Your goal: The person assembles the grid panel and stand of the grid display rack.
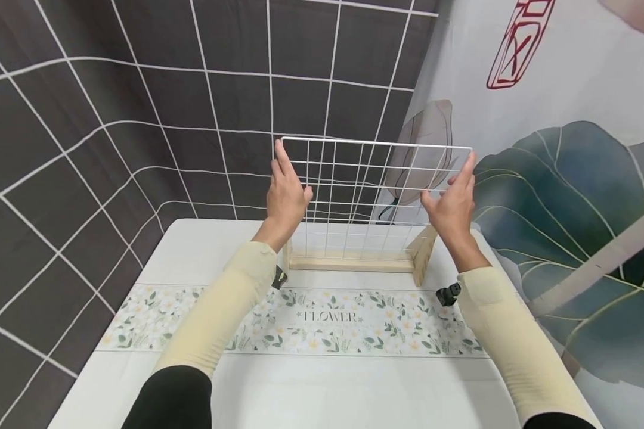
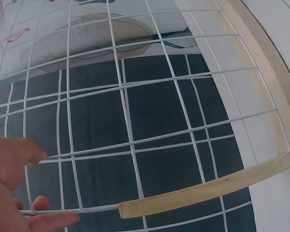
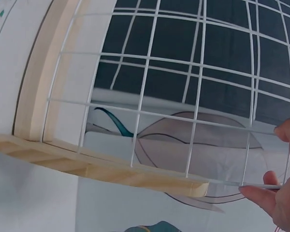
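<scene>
A white wire grid panel (image 1: pixel 375 143) stands upright in a light wooden base (image 1: pixel 349 263). My left hand (image 1: pixel 287 199) grips the panel's left edge near the top corner, its thumb at the front wires. On the opposite edge, my right hand (image 1: pixel 453 202) holds the panel at about the same height. In the left wrist view, the fingers of the left hand (image 2: pixel 7 181) lie around the outer wire, past the end of a wooden side piece (image 2: pixel 183 197). The right wrist view shows the right hand (image 3: pixel 286 191) pinching the edge beyond the other side piece (image 3: pixel 135 178).
The base rests on a white table (image 1: pixel 354 387) toward its back edge. In front of it runs a floral strip (image 1: pixel 330 333) printed "FLOWER". A dark gridded curtain (image 1: pixel 166 95) hangs behind and left; a leaf-patterned white one (image 1: pixel 563 190) hangs at right.
</scene>
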### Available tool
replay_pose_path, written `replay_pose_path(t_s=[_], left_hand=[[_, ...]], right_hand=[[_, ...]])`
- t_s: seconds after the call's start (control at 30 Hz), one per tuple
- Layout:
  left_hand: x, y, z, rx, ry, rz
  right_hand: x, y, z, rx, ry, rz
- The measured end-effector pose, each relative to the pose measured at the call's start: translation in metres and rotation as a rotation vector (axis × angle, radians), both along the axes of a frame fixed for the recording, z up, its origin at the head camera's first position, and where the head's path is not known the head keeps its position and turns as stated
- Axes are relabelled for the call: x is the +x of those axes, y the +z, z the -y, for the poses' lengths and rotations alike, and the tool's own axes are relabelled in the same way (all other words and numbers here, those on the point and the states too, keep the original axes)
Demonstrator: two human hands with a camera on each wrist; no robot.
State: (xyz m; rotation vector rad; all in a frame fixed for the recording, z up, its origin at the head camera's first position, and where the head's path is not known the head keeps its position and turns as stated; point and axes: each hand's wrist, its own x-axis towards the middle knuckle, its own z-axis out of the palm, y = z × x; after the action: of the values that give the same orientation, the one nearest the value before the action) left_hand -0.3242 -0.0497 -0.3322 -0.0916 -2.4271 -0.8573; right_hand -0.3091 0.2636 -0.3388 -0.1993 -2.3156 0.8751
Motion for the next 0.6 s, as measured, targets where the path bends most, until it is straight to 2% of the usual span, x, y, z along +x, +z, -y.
replay_pose_path(t_s=[0.13, 0.3, 0.47, 0.6], left_hand=[[0.000, 0.004, -0.001, -0.012, -0.012, -0.003], [0.001, -0.003, 0.004, -0.051, -0.075, 0.030], [0.003, -0.007, 0.025, -0.112, -0.133, 0.036], [0.004, -0.008, 0.045, -0.131, -0.164, 0.058]], right_hand=[[-0.002, -0.001, -0.003, -0.013, 0.014, -0.018], [0.003, -0.010, -0.009, -0.030, 0.011, 0.002], [0.008, -0.017, -0.016, -0.017, 0.073, 0.004], [0.011, -0.018, -0.031, 0.041, 0.123, 0.021]])
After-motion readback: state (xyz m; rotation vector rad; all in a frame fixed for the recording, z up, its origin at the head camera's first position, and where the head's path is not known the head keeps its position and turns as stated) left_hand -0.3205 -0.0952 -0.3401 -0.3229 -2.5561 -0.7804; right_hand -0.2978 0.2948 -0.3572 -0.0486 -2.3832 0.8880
